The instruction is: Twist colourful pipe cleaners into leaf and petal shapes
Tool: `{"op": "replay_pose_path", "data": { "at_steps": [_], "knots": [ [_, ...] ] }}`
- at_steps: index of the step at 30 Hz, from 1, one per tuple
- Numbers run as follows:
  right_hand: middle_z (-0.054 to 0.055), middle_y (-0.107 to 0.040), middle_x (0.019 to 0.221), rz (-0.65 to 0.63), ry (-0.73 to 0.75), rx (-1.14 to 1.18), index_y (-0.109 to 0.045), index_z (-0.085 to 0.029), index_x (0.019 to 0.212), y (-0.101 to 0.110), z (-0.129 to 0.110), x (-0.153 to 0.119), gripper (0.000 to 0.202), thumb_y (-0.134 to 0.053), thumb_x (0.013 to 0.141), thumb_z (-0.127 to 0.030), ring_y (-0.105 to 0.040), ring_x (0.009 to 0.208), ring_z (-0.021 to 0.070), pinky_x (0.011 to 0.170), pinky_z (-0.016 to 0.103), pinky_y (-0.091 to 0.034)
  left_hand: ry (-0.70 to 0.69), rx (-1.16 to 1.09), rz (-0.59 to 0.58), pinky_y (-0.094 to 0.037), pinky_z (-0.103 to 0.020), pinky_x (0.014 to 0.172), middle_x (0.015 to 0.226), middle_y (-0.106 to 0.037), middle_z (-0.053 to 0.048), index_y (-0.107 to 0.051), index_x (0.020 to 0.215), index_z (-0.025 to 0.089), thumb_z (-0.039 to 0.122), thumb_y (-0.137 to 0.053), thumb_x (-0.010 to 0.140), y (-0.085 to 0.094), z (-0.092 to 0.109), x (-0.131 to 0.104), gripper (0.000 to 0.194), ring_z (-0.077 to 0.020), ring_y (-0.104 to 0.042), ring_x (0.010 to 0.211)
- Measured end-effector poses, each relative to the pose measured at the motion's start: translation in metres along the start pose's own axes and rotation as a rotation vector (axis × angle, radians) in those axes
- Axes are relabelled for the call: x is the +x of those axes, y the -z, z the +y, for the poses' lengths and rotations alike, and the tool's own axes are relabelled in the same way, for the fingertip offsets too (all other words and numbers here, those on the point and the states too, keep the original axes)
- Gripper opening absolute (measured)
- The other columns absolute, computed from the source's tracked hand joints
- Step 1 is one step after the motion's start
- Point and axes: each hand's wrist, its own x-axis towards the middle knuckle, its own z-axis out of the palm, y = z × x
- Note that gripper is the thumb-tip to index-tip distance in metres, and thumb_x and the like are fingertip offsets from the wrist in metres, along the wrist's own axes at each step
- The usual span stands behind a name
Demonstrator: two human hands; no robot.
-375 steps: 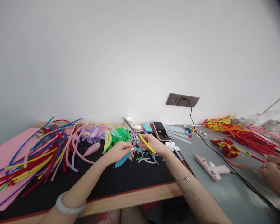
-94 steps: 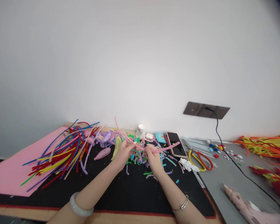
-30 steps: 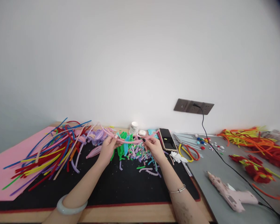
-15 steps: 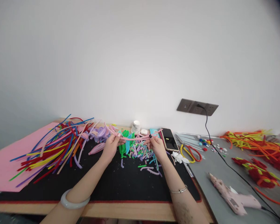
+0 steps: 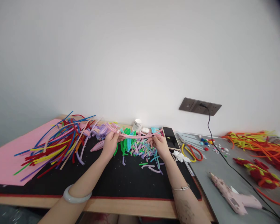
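Pink pipe cleaners [image 5: 136, 136] stretch between my two hands, held above the black mat. My left hand [image 5: 111, 143] pinches them near one end, and their tips stick out past its fingers. At the other end my right hand [image 5: 159, 144] has them between thumb and fingers. Behind and below lie green pipe cleaner pieces [image 5: 124, 146] and a heap of short pastel cut pieces [image 5: 143, 149]. A pink looped shape [image 5: 98, 146] rests beside my left hand, with purple twisted pipe cleaners [image 5: 99, 130] behind it.
Long coloured pipe cleaners [image 5: 58, 143] lie over pink sheet [image 5: 4, 155] at left. A paper cup [image 5: 137, 124], white case [image 5: 145, 130] and phone [image 5: 170, 138] stand along the wall. Scissors [image 5: 191, 153], pompoms [image 5: 206, 142], a corded glue gun [image 5: 234, 194] and red-orange bundles [image 5: 256, 174] are right.
The view has shifted slightly, so the table things appear a little further right. Both hands still hold the pink pipe cleaners, and the right hand's fingers have shifted a little on them.
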Motion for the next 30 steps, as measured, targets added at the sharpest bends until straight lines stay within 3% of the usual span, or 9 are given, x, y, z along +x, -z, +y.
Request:
{"op": "replay_pose_path", "data": {
  "at_steps": [6,12,14,18,20,30],
  "knots": [
    [0.005,-0.066,0.067,-0.017,0.007,0.084,-0.068,-0.017,0.074,-0.001,-0.006,-0.004,0.035,-0.070,0.068,-0.051,-0.048,0.047,0.0121,0.043,0.026,-0.041,0.003,-0.020,0.020,-0.051,-0.031,0.066,0.069,-0.069,-0.006,-0.061,0.083,0.017,0.040,-0.068,0.075,0.000,0.002,0.000,0.025,-0.0186,-0.064,0.063],
    [0.004,-0.068,0.088,-0.116,-0.030,0.096,-0.070,-0.020,0.096,-0.005,-0.011,-0.010,0.035,-0.075,0.062,-0.023,-0.054,0.060,0.0116,0.053,0.024,-0.045,0.010,-0.041,0.041,-0.051,-0.032,0.069,0.074,-0.071,-0.007,-0.059,0.087,0.016,0.035,-0.063,0.080,0.001,0.002,-0.002,0.020,-0.0183,-0.065,0.065],
    [0.003,-0.068,0.088,-0.122,0.000,0.068,-0.070,-0.019,0.094,-0.006,-0.008,-0.010,0.033,-0.075,0.062,-0.020,-0.054,0.060,0.0111,0.054,0.023,-0.044,0.018,-0.035,0.040,-0.051,-0.033,0.069,0.073,-0.070,-0.007,-0.059,0.087,0.016,0.034,-0.063,0.080,0.000,0.003,-0.003,0.020,-0.0190,-0.066,0.065],
    [0.000,-0.061,0.061,-0.064,0.091,-0.032,-0.068,-0.016,0.078,-0.005,0.003,-0.005,0.015,-0.072,0.072,-0.030,-0.048,0.049,0.0101,0.048,0.023,-0.036,0.026,0.003,0.016,-0.052,-0.035,0.068,0.072,-0.070,-0.007,-0.059,0.083,0.017,0.039,-0.066,0.077,-0.001,0.000,-0.005,0.024,-0.0215,-0.067,0.067],
    [-0.001,-0.055,0.050,-0.011,0.117,-0.087,-0.065,-0.015,0.067,-0.004,0.007,-0.002,0.023,-0.067,0.077,-0.036,-0.044,0.044,0.0099,0.046,0.024,-0.032,0.024,0.012,-0.007,-0.053,-0.037,0.068,0.071,-0.069,-0.006,-0.059,0.084,0.018,0.042,-0.067,0.076,-0.001,-0.002,-0.005,0.027,-0.0226,-0.067,0.066],
    [0.000,-0.055,0.047,0.179,0.147,0.016,-0.055,-0.018,0.060,-0.011,0.006,-0.003,0.030,-0.064,0.077,-0.041,-0.041,0.037,0.0091,0.040,0.023,-0.027,-0.001,0.110,-0.004,-0.053,-0.037,0.063,0.063,-0.066,-0.005,-0.058,0.076,0.017,0.042,-0.067,0.075,-0.003,-0.003,-0.007,0.027,-0.0218,-0.064,0.057]
  ]
}}
